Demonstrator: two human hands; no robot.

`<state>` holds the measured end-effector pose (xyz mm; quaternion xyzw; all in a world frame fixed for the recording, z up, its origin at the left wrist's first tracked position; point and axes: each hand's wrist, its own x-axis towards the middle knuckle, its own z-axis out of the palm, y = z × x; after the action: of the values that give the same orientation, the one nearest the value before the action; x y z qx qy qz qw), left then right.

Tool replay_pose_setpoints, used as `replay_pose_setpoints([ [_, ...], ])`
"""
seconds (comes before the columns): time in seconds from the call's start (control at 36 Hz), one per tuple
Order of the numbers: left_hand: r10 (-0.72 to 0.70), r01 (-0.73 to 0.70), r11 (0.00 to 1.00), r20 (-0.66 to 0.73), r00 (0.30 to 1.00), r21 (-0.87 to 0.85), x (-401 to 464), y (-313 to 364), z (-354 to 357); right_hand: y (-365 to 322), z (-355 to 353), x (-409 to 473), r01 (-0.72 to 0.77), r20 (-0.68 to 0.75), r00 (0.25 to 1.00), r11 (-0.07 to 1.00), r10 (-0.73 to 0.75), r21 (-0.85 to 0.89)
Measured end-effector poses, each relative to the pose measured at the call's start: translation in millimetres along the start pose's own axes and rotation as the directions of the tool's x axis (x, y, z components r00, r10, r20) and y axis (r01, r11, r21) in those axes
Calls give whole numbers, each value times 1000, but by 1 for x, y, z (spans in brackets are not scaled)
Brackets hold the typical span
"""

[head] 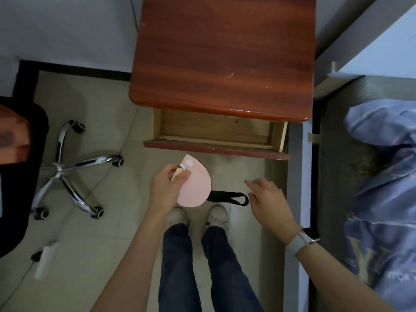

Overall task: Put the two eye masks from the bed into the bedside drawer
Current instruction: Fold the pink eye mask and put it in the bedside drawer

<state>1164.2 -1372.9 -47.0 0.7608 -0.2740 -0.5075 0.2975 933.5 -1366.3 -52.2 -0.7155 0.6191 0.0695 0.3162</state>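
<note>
My left hand (167, 186) grips a pink eye mask (197, 188) by its upper edge, a little in front of and below the drawer. Its black strap (229, 197) hangs out to the right. The bedside drawer (216, 131) is pulled open under the red-brown cabinet top (225, 52), and its wooden inside shows nothing in it. My right hand (267, 199) hovers with fingers spread beside the strap's loop, holding nothing. I cannot tell whether a second mask lies behind the pink one.
An office chair with a chrome star base (67, 170) stands at the left. The bed frame (297, 199) and a blue quilt (382, 188) are at the right. My legs and shoes (198, 216) are on the tiled floor below.
</note>
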Motion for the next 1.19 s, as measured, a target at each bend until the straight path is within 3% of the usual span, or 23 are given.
replay_pose_setpoints([
  [0.08, 18, -20, 1000, 135, 991, 8, 0, 14, -9, -22, -20, 9, 207, -230, 957, 973, -179, 105],
  [0.17, 23, -14, 996, 99, 995, -90, 1, 26, -14, -50, -34, 16, 300, -216, 942, 933, -256, 200],
  [0.22, 17, -16, 989, 6, 1000, -146, 6, 32, -19, -66, -39, 22, 165, -99, 985, 914, -138, 371],
  [0.25, 17, -21, 987, -29, 999, -158, 9, 34, -21, -73, -40, 26, 28, 34, 998, 878, -50, 478],
  [0.28, 15, -22, 987, -47, 999, -162, 11, 36, -22, -78, -41, 31, -159, 209, 977, 791, 40, 591],
  [0.31, 16, -24, 986, -47, 999, -163, 13, 37, -23, -82, -42, 37, -367, 407, 909, 644, 94, 671],
  [0.33, 23, -28, 987, -32, 999, -160, 13, 39, -22, -84, -43, 42, -535, 570, 817, 480, 85, 695],
  [0.39, 48, -45, 989, 18, 999, -140, 14, 38, -21, -84, -45, 48, -706, 731, 682, 242, -19, 665],
  [0.47, 51, -43, 991, 65, 997, -127, 14, 36, -19, -82, -42, 56, -760, 761, 636, 65, -133, 647],
  [0.56, 77, -72, 996, 88, 993, -50, 13, 31, -17, -83, -38, 68, -705, 713, 695, 106, -98, 701],
  [0.67, 119, -119, 993, 36, 992, -7, 16, 25, -12, -89, -38, 79, -540, 600, 798, 385, -46, 748],
  [0.83, 189, -187, 977, 9, 982, -100, 35, 24, -13, -98, -44, 95, -495, 547, 836, 475, 34, 727],
  [0.89, 249, -248, 968, -49, 967, 30, 46, 19, -16, -96, -45, 103, -464, 475, 872, 508, 118, 726],
  [0.94, 415, -352, 863, -111, 903, 362, 60, 7, -19, -89, -43, 110, -455, 413, 888, 514, 203, 727],
  [1.0, 559, -416, 647, -26, 829, 638, 76, -6, -21, -80, -40, 116, -487, 401, 873, 465, 277, 739],
  [1.08, 617, -552, 316, 275, 738, 772, 95, -22, -18, -68, -31, 120, -548, 453, 823, 269, 343, 792],
  [1.14, 605, -590, 248, 353, 714, 769, 105, -28, -13, -63, -26, 120, -556, 483, 798, 133, 360, 820],
  [1.19, 597, -571, 291, 321, 735, 767, 112, -30, -8, -59, -20, 119, -537, 503, 782, -12, 369, 843],
])
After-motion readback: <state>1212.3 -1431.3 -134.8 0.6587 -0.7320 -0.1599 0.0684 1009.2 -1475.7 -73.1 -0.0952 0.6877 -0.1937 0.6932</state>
